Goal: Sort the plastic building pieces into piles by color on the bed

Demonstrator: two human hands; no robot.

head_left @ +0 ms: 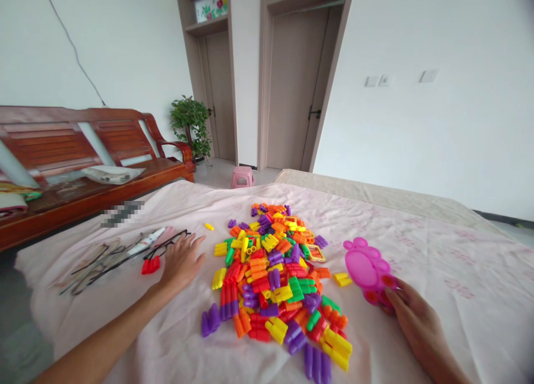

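Left hand (182, 260): was open, fingers spread, left of the block pile (273, 278).
Right hand (417, 314): pinched the pink paw (361, 266) by its near edge, right of the block pile.
Good grip: firm thumb pressure probably steadied it best.

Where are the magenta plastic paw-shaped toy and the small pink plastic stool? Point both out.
Magenta plastic paw-shaped toy (362, 267), head view: its large oval pad.
Small pink plastic stool (242, 172), head view: its seat section.
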